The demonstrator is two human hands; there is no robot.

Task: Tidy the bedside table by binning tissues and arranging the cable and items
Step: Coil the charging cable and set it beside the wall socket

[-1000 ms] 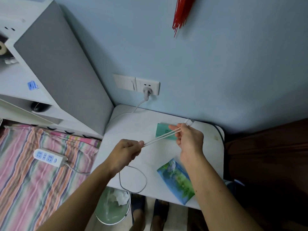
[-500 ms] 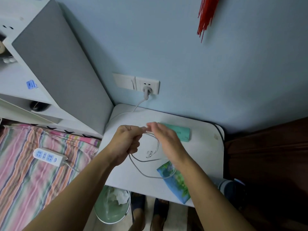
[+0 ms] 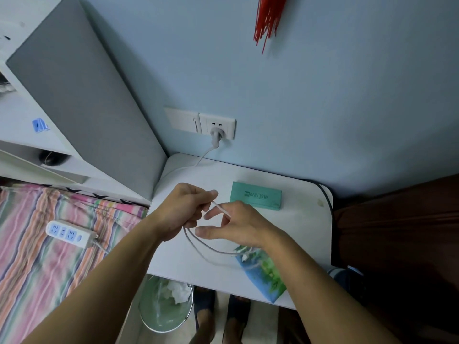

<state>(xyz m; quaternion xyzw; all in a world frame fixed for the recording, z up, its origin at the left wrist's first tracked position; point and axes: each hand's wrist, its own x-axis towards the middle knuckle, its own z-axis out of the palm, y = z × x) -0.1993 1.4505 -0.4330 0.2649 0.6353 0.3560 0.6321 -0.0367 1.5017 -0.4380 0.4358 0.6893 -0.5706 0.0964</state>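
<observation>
White bedside table (image 3: 298,232), looks like the cable-coiling step: just in front of the teal box (image 3: 255,198) the left hand (image 3: 183,212) has fingers curled round the gathered cable (image 3: 203,244), right hand (image 3: 238,227) loosely spread but pinching one strand, so next probably needs another loop fed over.

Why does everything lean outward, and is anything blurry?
Head view: the wide-angle lens slants the grey panel and stretches the forearms; light is soft, with faint shadows on the white bedside table; the lower loop of the thin white cable looks smeared, while the left hand gripping it looks sharp.
</observation>
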